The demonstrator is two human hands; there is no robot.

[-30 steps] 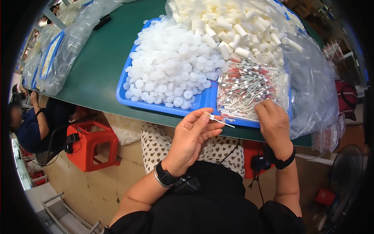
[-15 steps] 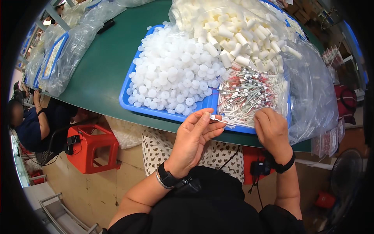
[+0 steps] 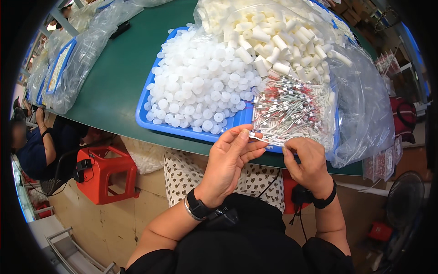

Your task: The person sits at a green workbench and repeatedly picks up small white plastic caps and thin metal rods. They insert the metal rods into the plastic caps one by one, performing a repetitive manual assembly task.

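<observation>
My left hand [image 3: 226, 160] pinches a thin stick-like piece with a white end [image 3: 253, 135] between thumb and forefinger, over the near edge of the blue tray [image 3: 148, 114]. To its right, my right hand [image 3: 310, 162] has thumb and forefinger pressed together; whatever is between them is too small to make out. Beyond both hands, a tray section holds a pile of thin sticks [image 3: 292, 107] with white, red and grey parts. Translucent white discs [image 3: 196, 86] are heaped in the left section. Cream-white cylinders [image 3: 278, 43] spill from a clear plastic bag behind.
The tray stands on a green table [image 3: 109, 86]. Clear plastic [image 3: 365, 114] drapes over its right side. A red stool [image 3: 107, 176] stands on the floor at left, near another seated person [image 3: 34, 146]. A fan [image 3: 405, 198] is at lower right.
My right hand has come down and left from the stick pile, closer to my left hand. The left hand keeps its pinch in nearly the same place.
</observation>
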